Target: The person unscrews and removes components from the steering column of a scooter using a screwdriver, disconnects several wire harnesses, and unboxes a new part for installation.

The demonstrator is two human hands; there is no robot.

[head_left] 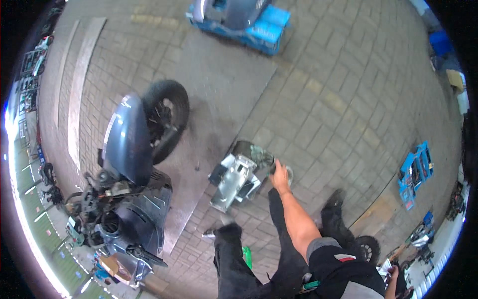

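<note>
My right hand (pixel 281 178) reaches down, its fingers closed on the dark end of a low silver metal piece (pixel 235 180). The piece has a shiny flat plate, a dark rounded end with worn greenish patches, and a small pale wheel-like disc beside my hand; blur hides its exact kind. It is tilted over the paving, by the edge of a grey floor sheet (pixel 219 94). To its left stands a partly stripped blue-grey scooter (pixel 127 144) with a black front wheel (pixel 167 117). My left hand is out of the picture.
A blue stand (pixel 271 32) holding a dark body panel is at the far side. An open blue toolbox (pixel 416 172) lies to the right. Dark-trousered legs (pixel 231 254) and a green object (pixel 247 256) are below. Another person's hand (pixel 393 274) shows at the lower right.
</note>
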